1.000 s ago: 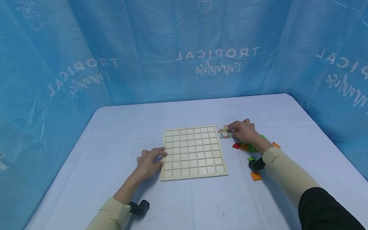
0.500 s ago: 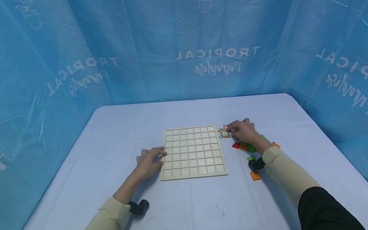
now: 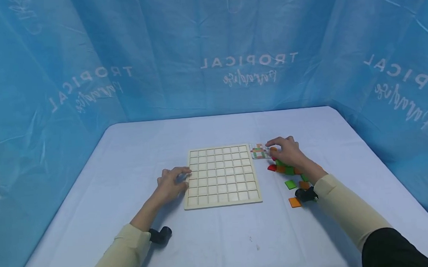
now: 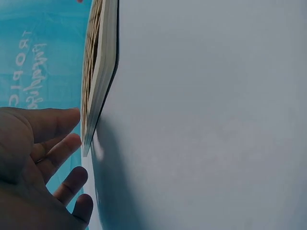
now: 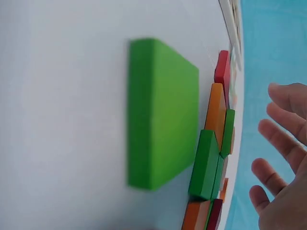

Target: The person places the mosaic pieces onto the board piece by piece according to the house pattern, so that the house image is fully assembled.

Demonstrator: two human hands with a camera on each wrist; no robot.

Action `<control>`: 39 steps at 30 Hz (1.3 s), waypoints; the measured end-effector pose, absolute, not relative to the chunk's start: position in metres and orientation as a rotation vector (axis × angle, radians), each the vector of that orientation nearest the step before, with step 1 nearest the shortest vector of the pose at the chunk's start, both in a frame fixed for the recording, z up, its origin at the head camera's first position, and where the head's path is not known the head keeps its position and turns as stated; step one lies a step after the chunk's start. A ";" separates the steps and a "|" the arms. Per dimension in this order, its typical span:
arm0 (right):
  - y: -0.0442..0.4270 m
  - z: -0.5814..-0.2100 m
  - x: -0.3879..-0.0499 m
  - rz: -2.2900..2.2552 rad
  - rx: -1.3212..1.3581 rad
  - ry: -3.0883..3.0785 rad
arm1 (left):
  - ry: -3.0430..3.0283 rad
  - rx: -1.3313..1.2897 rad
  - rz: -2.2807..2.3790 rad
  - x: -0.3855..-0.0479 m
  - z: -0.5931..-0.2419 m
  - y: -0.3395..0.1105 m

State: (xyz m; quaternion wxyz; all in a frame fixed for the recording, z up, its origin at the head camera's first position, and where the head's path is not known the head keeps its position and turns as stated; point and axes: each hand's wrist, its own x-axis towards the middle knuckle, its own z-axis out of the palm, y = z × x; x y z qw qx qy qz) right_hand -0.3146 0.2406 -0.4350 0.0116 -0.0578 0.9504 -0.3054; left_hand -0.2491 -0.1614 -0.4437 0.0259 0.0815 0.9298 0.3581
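We see the right hand [image 3: 289, 151] grasping nothing, its fingers loose just beside the small white card with a coloured print [image 3: 258, 151]. Under and around it lie flat red, green and orange pieces [image 3: 289, 171]. The left hand [image 3: 170, 185], likewise relaxed, sits at the left edge of the pale wooden gridded board [image 3: 221, 176] on the white-covered table [image 3: 237, 247], before a blue printed curtain [image 3: 170, 37].

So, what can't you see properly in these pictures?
Head view: fine details on the card, too small.
Head view: part of the tile pile, behind the right hand.
Left wrist view: the rest of the board, cut off by the top edge.
Right wrist view: edges of the near green tile, blurred.
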 end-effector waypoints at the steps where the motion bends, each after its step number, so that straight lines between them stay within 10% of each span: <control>1: 0.242 -0.435 -0.311 -0.962 -0.164 2.959 | 2.871 0.258 1.115 -0.250 -0.445 -0.162; 39: 0.285 -0.451 -0.205 -0.915 -0.452 2.966 | 2.871 0.382 1.064 -0.257 -0.445 -0.169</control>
